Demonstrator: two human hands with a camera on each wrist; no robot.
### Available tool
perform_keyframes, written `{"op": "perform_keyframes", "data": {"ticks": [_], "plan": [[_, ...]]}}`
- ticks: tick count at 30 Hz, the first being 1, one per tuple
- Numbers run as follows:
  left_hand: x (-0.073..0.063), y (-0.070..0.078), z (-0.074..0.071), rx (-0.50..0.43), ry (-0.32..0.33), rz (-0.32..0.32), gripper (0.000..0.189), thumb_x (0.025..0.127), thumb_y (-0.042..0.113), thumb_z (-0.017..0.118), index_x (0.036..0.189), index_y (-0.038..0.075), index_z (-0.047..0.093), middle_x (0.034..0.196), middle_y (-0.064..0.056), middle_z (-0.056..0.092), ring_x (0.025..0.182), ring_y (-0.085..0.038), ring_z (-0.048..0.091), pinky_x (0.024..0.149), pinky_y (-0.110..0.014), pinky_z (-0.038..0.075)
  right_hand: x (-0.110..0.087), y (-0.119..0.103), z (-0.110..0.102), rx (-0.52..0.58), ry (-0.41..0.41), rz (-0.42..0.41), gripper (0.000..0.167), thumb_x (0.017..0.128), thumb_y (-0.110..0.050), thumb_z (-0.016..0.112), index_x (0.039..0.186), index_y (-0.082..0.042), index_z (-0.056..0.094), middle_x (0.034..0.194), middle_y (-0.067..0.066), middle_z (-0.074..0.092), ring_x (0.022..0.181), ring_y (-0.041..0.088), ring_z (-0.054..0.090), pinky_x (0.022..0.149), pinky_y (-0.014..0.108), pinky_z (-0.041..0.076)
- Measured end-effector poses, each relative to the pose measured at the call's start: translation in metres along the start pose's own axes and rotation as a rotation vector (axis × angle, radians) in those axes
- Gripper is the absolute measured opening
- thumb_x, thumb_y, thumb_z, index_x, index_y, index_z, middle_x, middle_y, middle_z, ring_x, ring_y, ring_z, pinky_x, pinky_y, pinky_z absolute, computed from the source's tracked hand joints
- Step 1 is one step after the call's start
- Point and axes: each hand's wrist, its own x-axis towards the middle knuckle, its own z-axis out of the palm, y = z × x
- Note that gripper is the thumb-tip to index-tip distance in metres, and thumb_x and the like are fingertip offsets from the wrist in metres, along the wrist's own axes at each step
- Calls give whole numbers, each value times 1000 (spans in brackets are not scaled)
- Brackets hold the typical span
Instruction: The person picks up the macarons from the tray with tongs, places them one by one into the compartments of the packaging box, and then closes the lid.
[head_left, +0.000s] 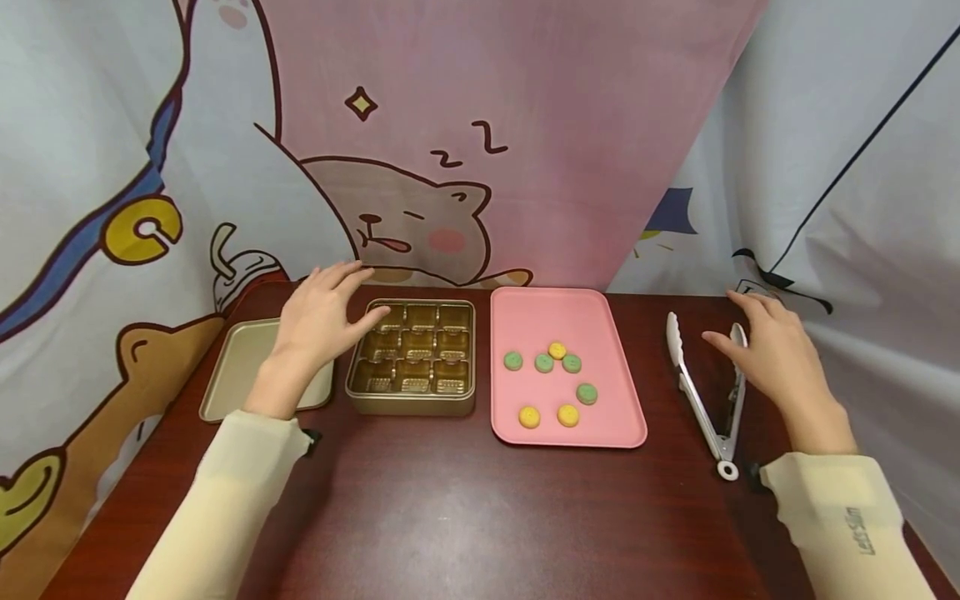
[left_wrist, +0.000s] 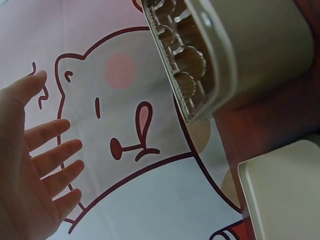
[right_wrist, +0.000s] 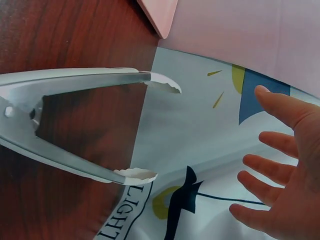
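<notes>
My left hand (head_left: 318,321) hovers between a pale gold lid (head_left: 243,367) and a gold tin (head_left: 411,406), fingers spread and holding nothing. Inside the tin is a clear insert with several compartments. In the left wrist view the same hand (left_wrist: 42,165) shows its palm, apart from the tin (left_wrist: 270,50). On the right, my right hand (head_left: 776,354) is held above silver tongs (head_left: 701,417) with white tips, which lie spread on the table. The right wrist view shows this hand (right_wrist: 285,170) with loosely extended fingers, clear of the tongs (right_wrist: 75,82).
A pink tray (head_left: 551,317) lies between tin and tongs. On it are several small round green pieces (head_left: 587,393) and yellow pieces (head_left: 529,417). The dark red-brown table (head_left: 450,517) ends at a printed cloth backdrop (head_left: 585,142), with more cloth at both sides.
</notes>
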Motion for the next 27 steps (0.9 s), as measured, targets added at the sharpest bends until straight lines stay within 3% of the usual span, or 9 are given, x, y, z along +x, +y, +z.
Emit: {"op": "perform_keyframes", "data": {"ticks": [9,17,27], "plan": [[-14,-6,7,-30,25,20,67,92,52,65,144,13,53,151,-13,49,142,-37,42,115,-53,35,-15,9,5,-5,-33,69,74,95,-40,65,150,1,37,144,39,37,125,63,34,99,75,28],[-26,-10,12,-53,-43,-2,71,91,53,65,147,12,49,153,-15,46,142,-39,40,116,-55,33,-24,11,7,-5,-47,129,76,97,-44,61,151,2,34,147,39,33,128,62,32,100,75,27],[-42,-15,22,-66,-78,-40,73,90,53,67,148,13,48,154,-13,46,140,-41,43,108,-59,41,-31,18,13,-2,-34,124,73,96,-41,62,147,5,38,140,42,38,125,62,35,98,73,29]]}}
